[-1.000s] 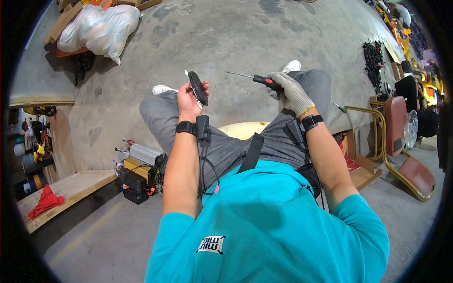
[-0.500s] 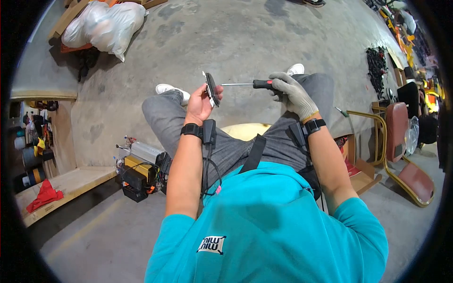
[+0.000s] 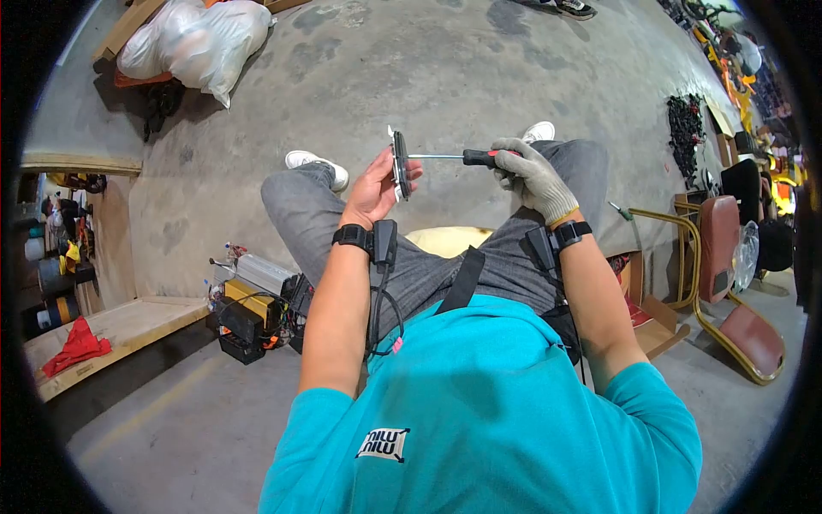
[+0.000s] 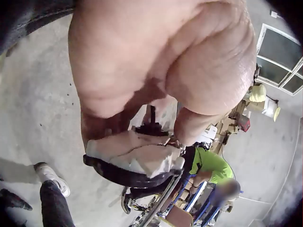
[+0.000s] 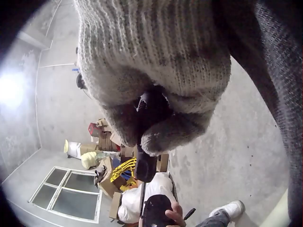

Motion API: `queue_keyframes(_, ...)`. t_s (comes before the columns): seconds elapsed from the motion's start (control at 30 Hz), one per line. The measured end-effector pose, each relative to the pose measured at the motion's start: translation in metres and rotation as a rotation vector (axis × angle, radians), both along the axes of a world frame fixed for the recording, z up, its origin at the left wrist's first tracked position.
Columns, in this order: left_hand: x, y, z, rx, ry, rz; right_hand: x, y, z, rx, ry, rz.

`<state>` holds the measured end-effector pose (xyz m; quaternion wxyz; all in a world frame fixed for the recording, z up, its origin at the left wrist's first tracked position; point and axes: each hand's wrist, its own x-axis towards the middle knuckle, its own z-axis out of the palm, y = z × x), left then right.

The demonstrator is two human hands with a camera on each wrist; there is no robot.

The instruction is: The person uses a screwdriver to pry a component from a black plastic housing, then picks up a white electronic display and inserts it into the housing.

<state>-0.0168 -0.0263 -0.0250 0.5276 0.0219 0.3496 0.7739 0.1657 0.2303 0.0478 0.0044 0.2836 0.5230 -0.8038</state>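
My bare left hand [image 3: 372,192] holds a flat, oval black part [image 3: 401,168] on edge in front of my left knee. In the left wrist view its pale inner side and dark rim [image 4: 128,178] show below my fingers. In my right hand [image 3: 534,180], which wears a knitted glove, I grip a screwdriver [image 3: 478,158] by its black and red handle. The shaft points left, and its tip is right at the black face of the part. Gloved fingers wrap the handle [image 5: 146,168] in the right wrist view, with the part beyond it.
A machine with a yellow box and wires [image 3: 248,307] stands on the floor at my left, beside a wooden bench [image 3: 163,313] with a red cloth. A brown-seated chair [image 3: 717,244] lies at right. White bags [image 3: 201,43] sit at far left. A person in green [image 4: 215,168] is beyond.
My left hand has moved right and turned the part on edge toward the screwdriver. The screwdriver has swung level, and its tip now meets the part. A shoe has come into view at the top.
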Motion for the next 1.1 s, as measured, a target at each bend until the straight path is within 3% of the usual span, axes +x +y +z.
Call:
queue_keyframes(0.67, 0.0045, -0.0020, -0.0016, -0.081, 0.087, -0.010, 0.0017, -0.0006, -0.0006, -0.080, -0.017, 0.049)
queue_keyframes(0.87, 0.0026, -0.0034, -0.0079, -0.103, 0.116, 0.013, 0.0018, -0.0017, 0.0074, -0.148, -0.226, 0.116)
queue_keyframes(1.0, 0.0046, -0.0046, -0.0092, -0.096, 0.101, 0.023, 0.0035, 0.0007, 0.0066, -0.149, -0.222, 0.153)
queue_keyframes(1.1, 0.0045, -0.0046, -0.0088, -0.092, 0.096, 0.033, 0.0031, -0.0070, 0.0028, -0.077, -0.057, 0.066)
